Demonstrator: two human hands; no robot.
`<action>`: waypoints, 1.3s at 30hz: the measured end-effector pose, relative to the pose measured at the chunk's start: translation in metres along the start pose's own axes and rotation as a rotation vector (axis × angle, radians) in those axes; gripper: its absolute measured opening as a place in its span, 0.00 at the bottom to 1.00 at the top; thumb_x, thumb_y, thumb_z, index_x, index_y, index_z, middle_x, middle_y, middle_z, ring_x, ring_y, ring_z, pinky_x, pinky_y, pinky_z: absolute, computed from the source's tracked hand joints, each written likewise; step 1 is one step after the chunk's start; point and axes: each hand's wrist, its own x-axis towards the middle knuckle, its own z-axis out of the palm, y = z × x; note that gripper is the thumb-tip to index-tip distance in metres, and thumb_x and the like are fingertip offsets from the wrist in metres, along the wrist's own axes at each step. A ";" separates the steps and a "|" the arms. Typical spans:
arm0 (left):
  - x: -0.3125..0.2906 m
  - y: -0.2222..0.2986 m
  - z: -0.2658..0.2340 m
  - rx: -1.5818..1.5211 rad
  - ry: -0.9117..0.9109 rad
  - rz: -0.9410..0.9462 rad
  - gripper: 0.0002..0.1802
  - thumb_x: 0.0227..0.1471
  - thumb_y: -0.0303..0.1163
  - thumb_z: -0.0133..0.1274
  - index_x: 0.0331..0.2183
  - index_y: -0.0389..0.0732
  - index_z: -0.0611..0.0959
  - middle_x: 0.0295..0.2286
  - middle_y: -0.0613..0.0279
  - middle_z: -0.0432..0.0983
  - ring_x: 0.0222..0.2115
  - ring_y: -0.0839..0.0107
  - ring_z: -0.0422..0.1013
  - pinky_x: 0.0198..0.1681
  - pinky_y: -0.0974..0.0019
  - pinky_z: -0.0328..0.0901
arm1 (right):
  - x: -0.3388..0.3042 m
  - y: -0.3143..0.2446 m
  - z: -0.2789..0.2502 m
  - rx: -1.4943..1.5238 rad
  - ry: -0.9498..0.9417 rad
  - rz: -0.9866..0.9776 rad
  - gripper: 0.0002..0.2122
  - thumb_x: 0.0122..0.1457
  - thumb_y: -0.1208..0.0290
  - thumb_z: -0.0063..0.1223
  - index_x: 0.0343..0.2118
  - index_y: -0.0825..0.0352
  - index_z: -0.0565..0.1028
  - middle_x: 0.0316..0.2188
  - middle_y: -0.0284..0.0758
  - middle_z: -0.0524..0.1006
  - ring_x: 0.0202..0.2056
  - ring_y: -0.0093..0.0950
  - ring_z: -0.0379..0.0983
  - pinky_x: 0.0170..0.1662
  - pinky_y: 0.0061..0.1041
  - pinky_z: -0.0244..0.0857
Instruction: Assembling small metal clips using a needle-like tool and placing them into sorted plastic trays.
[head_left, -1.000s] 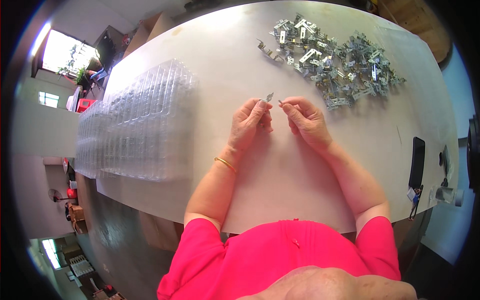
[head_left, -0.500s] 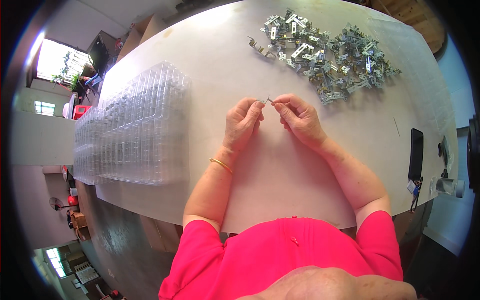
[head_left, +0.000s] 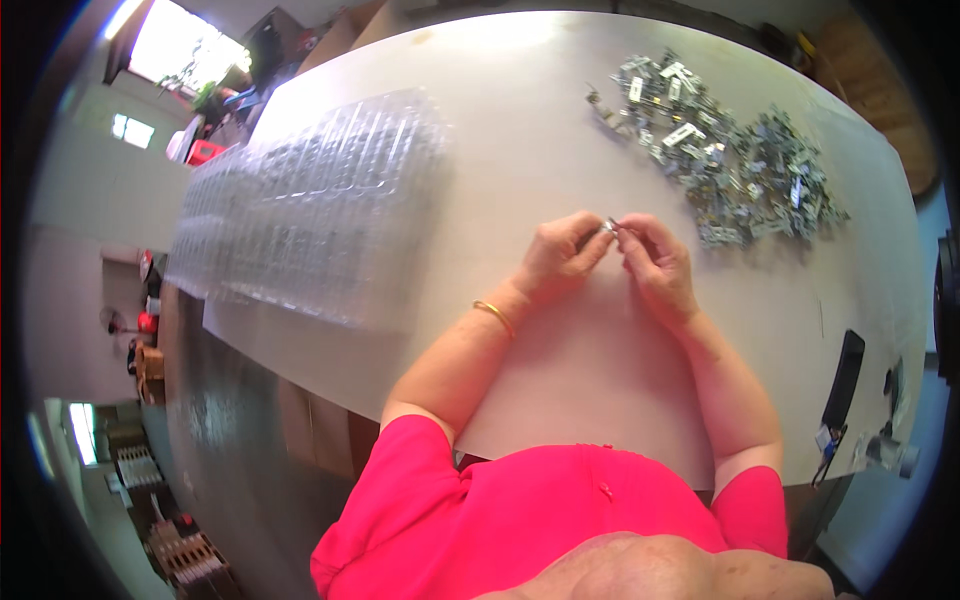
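Over the middle of the pale table [head_left: 500, 120], my left hand [head_left: 562, 258] and my right hand [head_left: 657, 268] meet at the fingertips. Thumb and forefinger of each are pinched on a small silvery metal part [head_left: 610, 227]; its exact shape is mostly covered by the fingers. A gold bangle [head_left: 494, 315] circles my left wrist. Beyond my right hand spreads a heap of small metal brackets [head_left: 690, 135], with silver and some yellowish pieces tangled together.
Stacked clear plastic trays [head_left: 320, 200] stand on the left, blurred. At right lie a thin wire-like piece [head_left: 822, 318], a flat black object [head_left: 843, 378], a small blue-handled tool [head_left: 828, 452] and a clear container [head_left: 890, 455] by the table edge.
My hands have come together at the fingertips, where a small gap showed between them before. The whole view has swung, so table, trays and heap appear shifted to the right.
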 end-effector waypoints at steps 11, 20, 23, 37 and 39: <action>0.000 -0.002 0.000 -0.156 -0.081 -0.134 0.08 0.58 0.32 0.55 0.32 0.37 0.81 0.20 0.68 0.74 0.18 0.81 0.64 0.20 0.74 0.60 | 0.005 0.004 -0.005 0.126 0.129 -0.130 0.05 0.63 0.74 0.54 0.41 0.63 0.77 0.35 0.24 0.73 0.31 0.12 0.65 0.31 0.13 0.60; 0.009 0.001 -0.020 -0.700 -0.018 -0.434 0.13 0.63 0.37 0.50 0.33 0.37 0.81 0.20 0.67 0.73 0.13 0.84 0.60 0.14 0.78 0.52 | 0.009 0.000 0.002 0.056 0.110 0.009 0.03 0.63 0.73 0.55 0.38 0.65 0.78 0.24 0.20 0.70 0.26 0.10 0.62 0.28 0.12 0.57; 0.009 -0.001 -0.018 -0.723 -0.038 -0.451 0.13 0.63 0.37 0.49 0.33 0.37 0.80 0.20 0.67 0.73 0.13 0.84 0.60 0.14 0.79 0.52 | 0.008 -0.001 -0.001 0.042 0.091 0.028 0.03 0.63 0.73 0.55 0.36 0.66 0.78 0.24 0.20 0.70 0.26 0.10 0.62 0.28 0.13 0.56; 0.006 0.004 -0.015 -0.536 -0.101 -0.366 0.11 0.62 0.35 0.51 0.33 0.38 0.81 0.20 0.68 0.73 0.14 0.86 0.60 0.16 0.80 0.53 | 0.006 0.000 -0.005 -0.073 0.079 0.016 0.04 0.63 0.73 0.55 0.35 0.68 0.78 0.28 0.25 0.74 0.27 0.14 0.65 0.30 0.16 0.61; 0.005 0.004 -0.015 -0.451 -0.121 -0.343 0.11 0.62 0.35 0.52 0.33 0.38 0.82 0.20 0.69 0.73 0.14 0.86 0.60 0.16 0.80 0.53 | 0.006 -0.001 -0.003 -0.078 0.056 0.039 0.04 0.63 0.74 0.54 0.37 0.69 0.77 0.29 0.26 0.75 0.27 0.14 0.66 0.31 0.16 0.63</action>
